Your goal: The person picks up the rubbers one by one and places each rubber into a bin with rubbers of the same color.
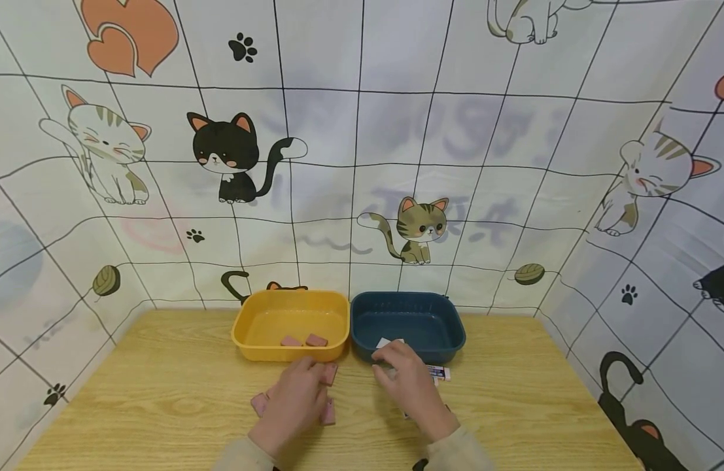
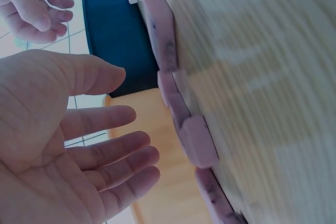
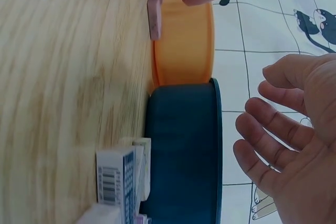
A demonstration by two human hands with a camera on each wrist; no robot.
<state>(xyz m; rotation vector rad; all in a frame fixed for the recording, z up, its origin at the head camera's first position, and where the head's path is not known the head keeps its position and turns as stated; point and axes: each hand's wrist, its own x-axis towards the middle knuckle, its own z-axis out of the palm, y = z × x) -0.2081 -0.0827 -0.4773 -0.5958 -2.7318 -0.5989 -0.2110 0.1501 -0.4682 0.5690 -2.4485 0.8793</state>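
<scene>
My left hand hovers over several pink eraser-like blocks on the table, in front of the yellow bin. In the left wrist view its fingers are spread and loosely bent, apart from the pink blocks. At the near edge of the dark blue bin is my right hand, its fingers relaxed with nothing between them in the right wrist view. White paper-sleeved blocks lie beside and partly under it; one shows a barcode sleeve.
Two pink blocks lie inside the yellow bin. A white piece shows in the blue bin, partly hidden by the right hand. Both bins stand side by side at the back of the wooden table, against a cat-patterned curtain.
</scene>
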